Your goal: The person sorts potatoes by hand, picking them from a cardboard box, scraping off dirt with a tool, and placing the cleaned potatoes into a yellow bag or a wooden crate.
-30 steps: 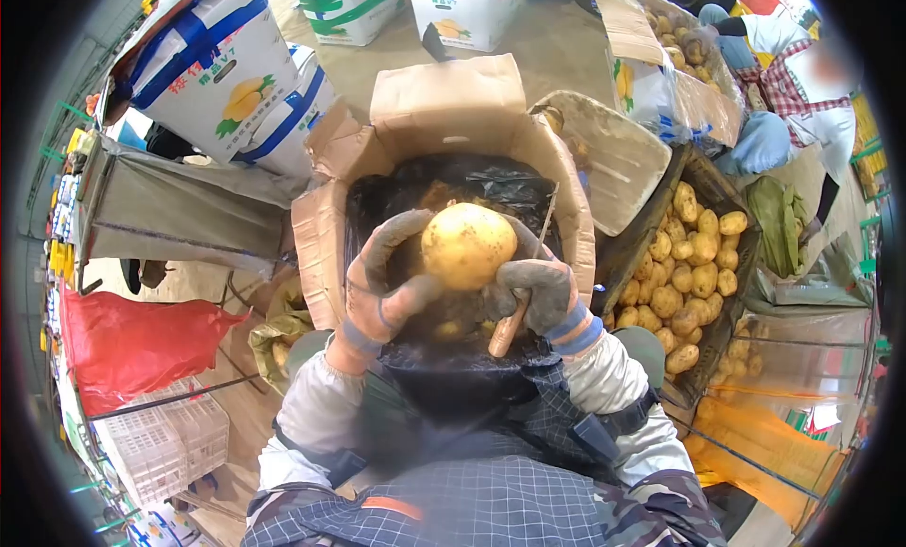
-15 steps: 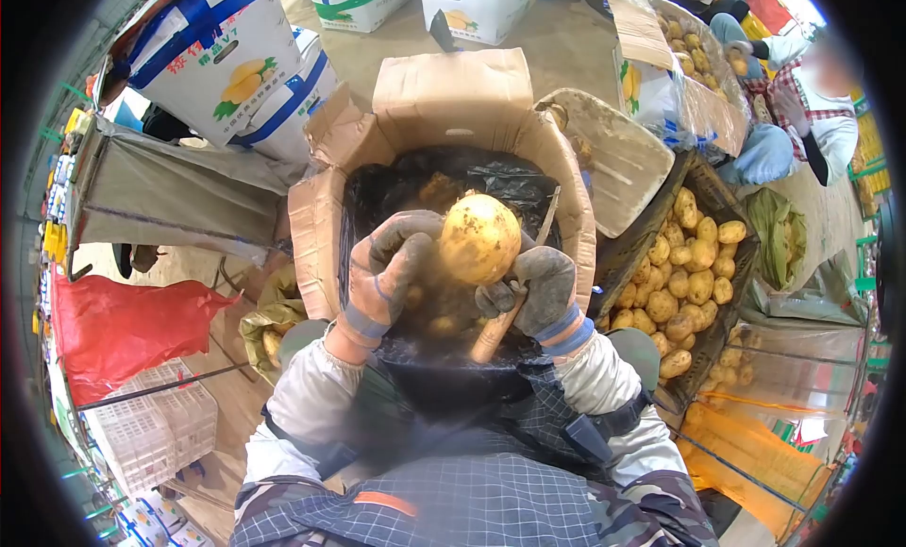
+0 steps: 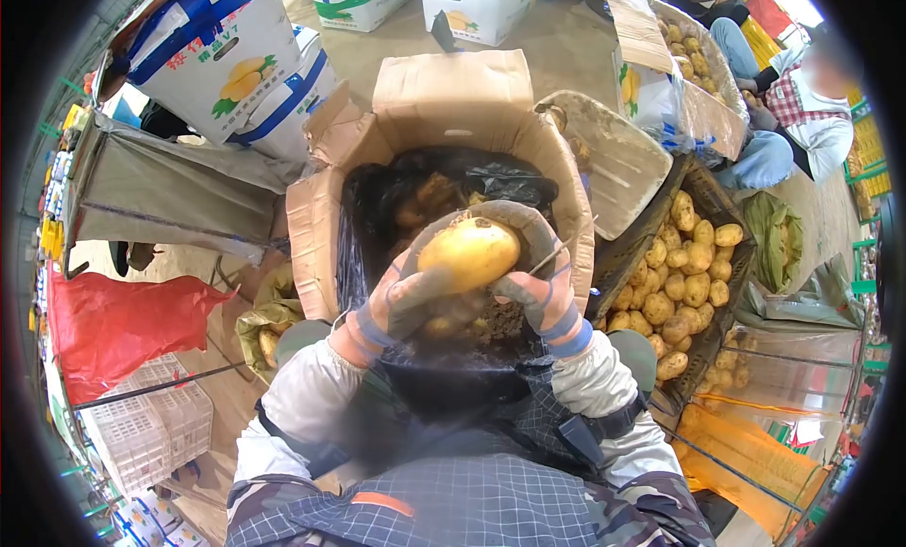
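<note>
Holding a large potato point(image 3: 470, 252) with left hand point(image 3: 379, 304) over the middle of the cardboard box point(image 3: 453, 83), probably to catch loose dirt in the black plastic point(image 3: 514, 182). Gripping it firmly by its left end, left thumb along the near side. Pinching a thin rod point(image 3: 549, 260) in right hand point(image 3: 552, 300), with those fingers spread against the potato's far and right sides, likely to steady it without putting the rod down. Cannot tell the rod's full shape, mostly hidden by the glove. Bending both wrists inward, with forearms angled in over the box's near edge, elbows low and wide. Keeping the box close to the body, handy for both hands. Beyond the box's right edge, a dark crate point(image 3: 743, 261) of potatoes point(image 3: 696, 287), likely within reach of right hand
</note>
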{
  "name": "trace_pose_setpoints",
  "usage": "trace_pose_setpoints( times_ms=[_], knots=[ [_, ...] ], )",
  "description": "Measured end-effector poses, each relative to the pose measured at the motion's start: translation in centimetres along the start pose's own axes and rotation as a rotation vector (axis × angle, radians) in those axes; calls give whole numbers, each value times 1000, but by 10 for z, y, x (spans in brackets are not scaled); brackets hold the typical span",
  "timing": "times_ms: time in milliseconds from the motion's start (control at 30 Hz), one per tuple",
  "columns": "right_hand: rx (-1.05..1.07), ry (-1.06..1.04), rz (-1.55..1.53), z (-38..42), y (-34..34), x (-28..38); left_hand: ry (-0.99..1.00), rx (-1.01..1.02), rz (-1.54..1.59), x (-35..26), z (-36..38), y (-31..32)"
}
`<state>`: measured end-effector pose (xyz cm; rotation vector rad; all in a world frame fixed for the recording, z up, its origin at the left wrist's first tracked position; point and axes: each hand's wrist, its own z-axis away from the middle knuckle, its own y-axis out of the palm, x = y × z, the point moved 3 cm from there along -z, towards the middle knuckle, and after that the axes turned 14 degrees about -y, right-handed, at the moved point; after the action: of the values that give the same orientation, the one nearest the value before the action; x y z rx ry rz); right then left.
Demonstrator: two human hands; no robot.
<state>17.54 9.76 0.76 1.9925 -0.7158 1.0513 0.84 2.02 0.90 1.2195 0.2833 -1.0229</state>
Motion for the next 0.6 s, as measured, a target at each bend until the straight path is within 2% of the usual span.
trace_pose_setpoints(
  times_ms=[33,67,133,200,233,333,433,533,600],
  knots=[
    [6,-62,48,-1,1,-1,-15,4,26,-7,3,3],
    [11,-123,97,-1,1,-2,50,-21,-57,-11,3,3],
    [42,-153,550,1,-7,-2,181,-66,-225,-17,3,4],
    [98,-103,957,2,-12,3,201,-115,-256,-19,3,0],
    [81,112,986,-1,-11,7,234,-139,-316,-19,4,-2],
    [204,187,1160,5,-13,-1,307,-193,-409,-17,2,-5],
    [475,346,1234,2,-1,4,392,-275,-551,-12,0,-12],
    [454,436,1208,2,1,6,492,-379,-824,-14,2,-17],
    [426,396,1256,0,-6,5,555,-430,-978,-17,2,-15]
  ],
)
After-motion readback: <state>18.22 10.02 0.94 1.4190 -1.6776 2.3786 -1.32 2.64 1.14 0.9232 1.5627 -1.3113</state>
